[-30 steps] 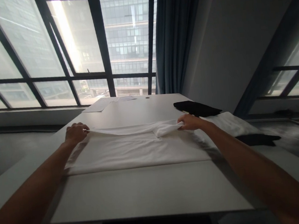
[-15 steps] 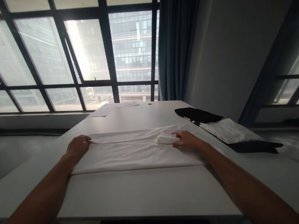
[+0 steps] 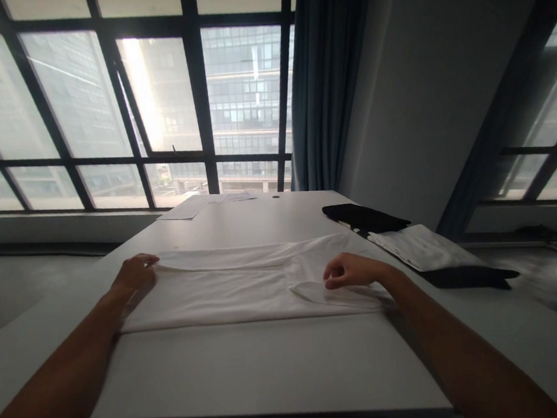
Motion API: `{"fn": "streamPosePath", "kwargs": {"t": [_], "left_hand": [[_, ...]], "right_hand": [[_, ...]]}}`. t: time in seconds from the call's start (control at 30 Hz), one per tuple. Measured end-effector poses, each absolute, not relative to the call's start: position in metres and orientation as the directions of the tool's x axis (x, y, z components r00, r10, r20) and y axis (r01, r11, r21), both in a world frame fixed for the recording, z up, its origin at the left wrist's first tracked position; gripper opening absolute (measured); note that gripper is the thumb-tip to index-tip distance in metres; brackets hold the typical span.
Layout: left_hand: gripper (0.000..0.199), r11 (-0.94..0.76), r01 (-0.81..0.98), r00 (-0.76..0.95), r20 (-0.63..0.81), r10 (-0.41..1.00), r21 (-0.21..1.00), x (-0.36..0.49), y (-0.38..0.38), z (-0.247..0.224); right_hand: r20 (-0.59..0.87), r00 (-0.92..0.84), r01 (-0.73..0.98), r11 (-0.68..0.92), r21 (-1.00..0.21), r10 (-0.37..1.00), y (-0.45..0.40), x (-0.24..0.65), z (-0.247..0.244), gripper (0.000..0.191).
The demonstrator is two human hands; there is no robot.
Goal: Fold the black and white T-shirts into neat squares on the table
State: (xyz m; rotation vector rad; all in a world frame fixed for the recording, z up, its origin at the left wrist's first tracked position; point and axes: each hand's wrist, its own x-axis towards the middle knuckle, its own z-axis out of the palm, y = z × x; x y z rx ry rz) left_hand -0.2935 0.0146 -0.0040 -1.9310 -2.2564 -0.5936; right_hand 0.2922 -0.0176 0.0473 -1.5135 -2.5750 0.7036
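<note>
A white cloth garment, folded into a long strip with a few creases, lies across the white table. My left hand pinches its far left corner. Over the right part of the garment is my right hand, its fingers curled together just above a loose flap; whether they hold any fabric is too small to tell.
Folded black and white garments lie along the table's right side, with a black one at their far end. Paper sheets rest at the far left edge. Windows and a blue curtain stand beyond.
My right hand has let go of the bunched fabric, which now lies flatter and nearer the front edge. My left hand has moved slightly left, still at the corner.
</note>
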Motion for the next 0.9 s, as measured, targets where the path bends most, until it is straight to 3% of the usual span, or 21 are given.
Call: {"fn": "streamPosePath", "kwargs": {"t": [0.13, 0.2, 0.33, 0.47, 0.67, 0.8, 0.9], "left_hand": [[0.040, 0.113, 0.973, -0.180, 0.352, 0.919, 0.201, -0.280, 0.012, -0.003], [0.045, 0.008, 0.982, -0.068, 0.312, 0.948, 0.190, -0.267, 0.012, -0.007], [0.062, -0.212, 0.960, 0.198, 0.092, 0.976, 0.180, -0.242, 0.012, -0.023], [0.065, -0.181, 0.973, 0.183, 0.003, 0.983, 0.144, -0.234, 0.011, -0.031], [0.068, -0.166, 0.975, 0.167, 0.003, 0.986, 0.150, -0.243, 0.014, -0.032], [0.078, -0.178, 0.966, 0.191, -0.048, 0.980, 0.190, -0.260, 0.017, -0.031], [0.082, -0.138, 0.976, 0.147, -0.043, 0.988, 0.166, -0.276, 0.017, -0.028]], "right_hand": [[0.099, -0.369, 0.863, 0.380, -0.332, 0.924, -0.014, 0.281, 0.033, 0.060], [0.030, -0.325, 0.911, 0.321, -0.260, 0.945, -0.010, 0.276, 0.023, 0.075], [-0.232, -0.283, 0.950, 0.238, -0.204, 0.931, -0.003, 0.276, 0.008, 0.103], [-0.205, -0.289, 0.949, 0.251, -0.192, 0.935, 0.008, 0.282, -0.001, 0.097], [-0.014, -0.225, 0.967, 0.221, -0.128, 0.974, 0.007, 0.282, -0.013, 0.083], [-0.123, -0.091, 0.992, 0.080, -0.093, 0.988, -0.001, 0.283, -0.011, 0.082], [-0.154, -0.087, 0.992, 0.071, -0.106, 0.984, 0.002, 0.285, -0.010, 0.080]]}}
